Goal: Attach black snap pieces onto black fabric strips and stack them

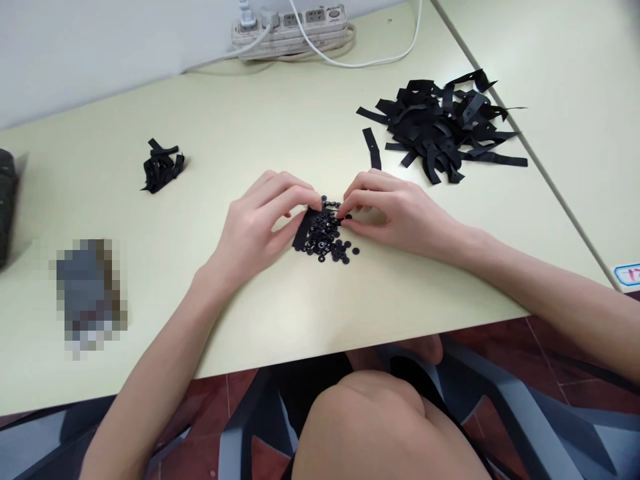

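Note:
Small round black snap buttons (327,230) lie in a loose heap at the middle of the table, some with shiny metal-looking rings. A flat black strip (303,231) sits at the heap's left side, partly covered by the buttons. My left hand (267,217) is curled at the upper left of the heap, its thumb and forefinger closed on the strip's upper end. From the right, my right hand (385,203) reaches the heap with thumb and forefinger pinched at a small black button; the fingertips partly hide it.
A large pile of black fabric strips (440,127) lies at the back right, with one loose strip (371,148) beside it. A smaller black bundle (163,167) is at the left. A power strip (290,32) with white cables stands by the wall. A blurred-out object (90,287) lies at front left.

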The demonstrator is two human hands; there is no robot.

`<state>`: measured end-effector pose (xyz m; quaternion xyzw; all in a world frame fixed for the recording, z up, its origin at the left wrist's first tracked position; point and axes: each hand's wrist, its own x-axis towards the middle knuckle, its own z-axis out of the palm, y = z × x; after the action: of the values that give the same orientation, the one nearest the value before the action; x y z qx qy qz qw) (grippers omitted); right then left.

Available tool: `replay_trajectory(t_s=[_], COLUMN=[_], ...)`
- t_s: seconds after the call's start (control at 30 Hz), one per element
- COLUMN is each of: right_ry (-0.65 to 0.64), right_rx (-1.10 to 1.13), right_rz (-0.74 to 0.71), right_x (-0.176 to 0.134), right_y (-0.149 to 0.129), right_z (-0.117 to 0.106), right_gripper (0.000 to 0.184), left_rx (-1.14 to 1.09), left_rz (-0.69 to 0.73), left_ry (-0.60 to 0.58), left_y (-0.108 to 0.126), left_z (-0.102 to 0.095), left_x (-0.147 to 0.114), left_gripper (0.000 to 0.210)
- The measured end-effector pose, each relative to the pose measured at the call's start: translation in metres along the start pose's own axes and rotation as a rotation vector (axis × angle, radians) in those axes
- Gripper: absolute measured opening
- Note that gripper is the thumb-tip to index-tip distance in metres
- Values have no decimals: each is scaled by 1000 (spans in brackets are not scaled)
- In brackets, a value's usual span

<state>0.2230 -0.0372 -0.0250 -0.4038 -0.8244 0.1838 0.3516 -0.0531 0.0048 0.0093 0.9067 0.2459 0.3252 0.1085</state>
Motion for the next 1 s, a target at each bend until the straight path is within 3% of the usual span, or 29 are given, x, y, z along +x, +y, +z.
replay_trajectory(t_s=[0.13, 0.3, 0.47, 0.6, 0.7, 0.83, 1.0], right_ry=[13, 271, 355, 540, 493, 358, 332], right_rx=[13, 65, 79, 94, 97, 105, 143], right_rz=[-21, -39, -85, -105, -131, -131, -90], right_x=[1, 4, 6, 6, 5, 3, 1], right_y=[2, -11, -32, -36, -35, -32, -31], right_z=[1, -2, -10, -17, -14, -4, 0], right_gripper=[9, 11, 12, 18, 16, 8, 6], left_rx=[-38, -107, -149, -109, -103, -133, -128], left_rz=[40, 33, -10, 53, 62, 30, -32], left_ry=[-2, 42, 74, 29, 45, 172, 227], left_y=[10, 15, 19, 18, 18, 23, 29], left_z=[8, 18, 19, 17, 16, 17, 19], left_x=[-2, -3, -3, -3, -2, 0, 1], left_gripper=[18, 17, 16, 19, 18, 11, 7])
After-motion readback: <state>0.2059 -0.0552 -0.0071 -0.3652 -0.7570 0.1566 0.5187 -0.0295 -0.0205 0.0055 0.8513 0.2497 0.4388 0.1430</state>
